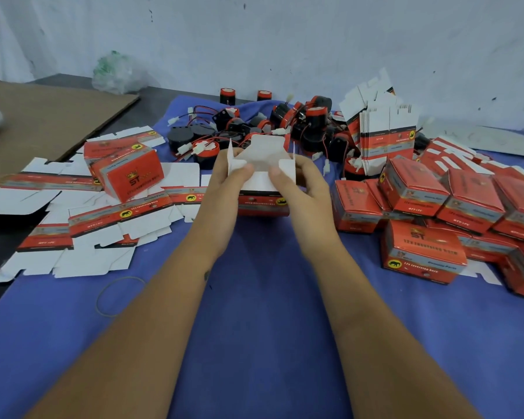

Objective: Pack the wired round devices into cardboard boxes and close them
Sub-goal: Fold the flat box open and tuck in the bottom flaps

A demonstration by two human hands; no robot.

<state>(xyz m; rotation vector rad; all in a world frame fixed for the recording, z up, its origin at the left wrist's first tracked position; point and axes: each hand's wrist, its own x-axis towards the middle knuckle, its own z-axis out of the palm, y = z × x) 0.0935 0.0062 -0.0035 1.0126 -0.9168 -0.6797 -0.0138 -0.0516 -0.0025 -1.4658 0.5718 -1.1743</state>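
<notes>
Both hands, left hand and right hand, grasp an open box at the middle of the blue cloth, folding its flaps. Next, probably, a round device from the far pile goes inside.

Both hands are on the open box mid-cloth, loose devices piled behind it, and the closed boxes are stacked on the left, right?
Not quite: the head view shows the stack of closed boxes on the right. The left holds mostly flat box blanks. The rest stands: left hand and right hand hold the open box, the wired devices piled behind it.
</notes>
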